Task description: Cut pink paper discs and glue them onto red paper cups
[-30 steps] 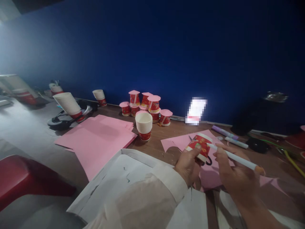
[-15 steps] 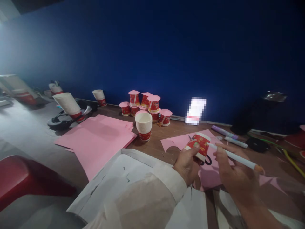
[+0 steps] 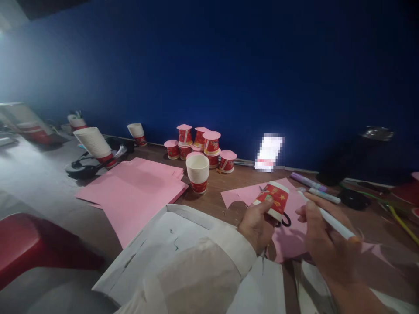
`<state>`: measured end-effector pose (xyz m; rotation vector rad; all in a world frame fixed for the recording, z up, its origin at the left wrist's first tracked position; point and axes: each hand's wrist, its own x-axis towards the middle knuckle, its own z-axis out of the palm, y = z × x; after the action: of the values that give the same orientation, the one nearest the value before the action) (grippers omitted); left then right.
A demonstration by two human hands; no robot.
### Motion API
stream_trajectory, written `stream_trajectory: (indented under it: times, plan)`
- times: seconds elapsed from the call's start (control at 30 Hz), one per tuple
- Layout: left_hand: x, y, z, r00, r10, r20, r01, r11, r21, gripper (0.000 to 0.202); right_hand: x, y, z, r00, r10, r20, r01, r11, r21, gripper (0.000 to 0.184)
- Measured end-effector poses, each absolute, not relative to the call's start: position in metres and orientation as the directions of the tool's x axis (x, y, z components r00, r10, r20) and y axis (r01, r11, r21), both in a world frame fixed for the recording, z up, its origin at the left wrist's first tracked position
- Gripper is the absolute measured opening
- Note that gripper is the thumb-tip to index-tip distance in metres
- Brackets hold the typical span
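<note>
Brown tabletop (image 3: 214, 203), left hand (image 3: 257, 226) gripping red cup (image 3: 277, 198), right hand (image 3: 330, 240) gripping white pen (image 3: 337, 223), just beside cup

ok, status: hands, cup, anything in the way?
Left hand gripping red cup, tilted. Right hand holding white marker, apart from cup. Black loop close behind cup, against pink paper; possible snag.

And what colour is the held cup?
The held cup is mainly red with gold markings, clearest in the head view.
</note>
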<state>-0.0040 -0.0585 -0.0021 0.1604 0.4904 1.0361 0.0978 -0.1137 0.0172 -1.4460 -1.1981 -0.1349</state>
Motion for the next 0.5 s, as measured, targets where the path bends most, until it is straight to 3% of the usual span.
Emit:
stream_trajectory:
  times: [0.1,0.2,0.3,0.5]
  plan:
    - [-0.007,-0.06,0.004,0.441,0.836,-0.325,-0.788,0.534,0.305,0.02,0.097,-0.108,0.018,0.612,0.566,0.552,0.507,0.255,-0.824,0.038]
    - [-0.011,-0.064,0.01,0.506,0.806,-0.307,-0.773,0.582,0.254,0.018,0.104,-0.097,0.011,0.699,0.667,0.259,0.082,0.285,-0.955,0.044]
    - [-0.014,-0.067,0.015,0.598,0.765,-0.238,-0.732,0.642,0.227,0.026,0.11,-0.086,0.001,0.594,0.804,0.03,-0.235,0.209,-0.949,0.051]
    - [-0.016,-0.072,0.02,0.632,0.733,-0.253,-0.706,0.678,0.203,0.023,0.095,-0.086,-0.001,0.385,0.909,-0.159,-0.501,0.061,-0.863,0.066]
